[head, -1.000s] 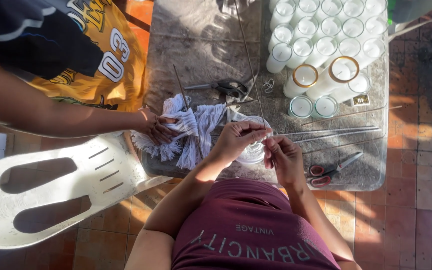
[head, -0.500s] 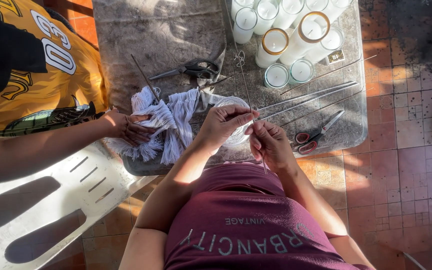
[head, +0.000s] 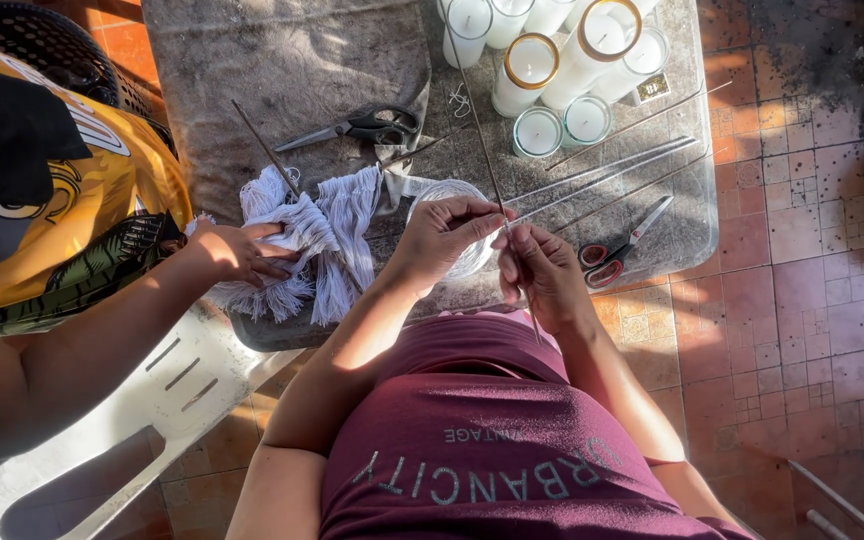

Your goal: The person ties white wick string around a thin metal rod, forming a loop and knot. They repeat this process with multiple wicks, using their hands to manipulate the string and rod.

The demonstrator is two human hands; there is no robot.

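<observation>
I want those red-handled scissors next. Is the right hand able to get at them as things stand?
Probably yes. The red-handled scissors lie uncovered on the table just beside the right hand, nothing between, though its fingers pinch a thin rod now.

The surface (head: 282, 60) is mottled grey, stained darker in patches. On it lies a bundle of white cord (head: 317, 245) with frayed white ends. The candles (head: 552, 60) are white wax in clear glass, 2 of them rimmed in gold. 1 pair of scissors (head: 362, 127) has black handles; the other scissors (head: 617, 248) have red and black handles. The thin rod (head: 492, 175) is grey metal. The shirt (head: 492, 440) is maroon with pale grey lettering. The co-worker's shirt (head: 72, 210) is yellow with black and green print. The floor (head: 812, 260) is reddish-brown tile, and the chair (head: 152, 400) is white plastic.
</observation>
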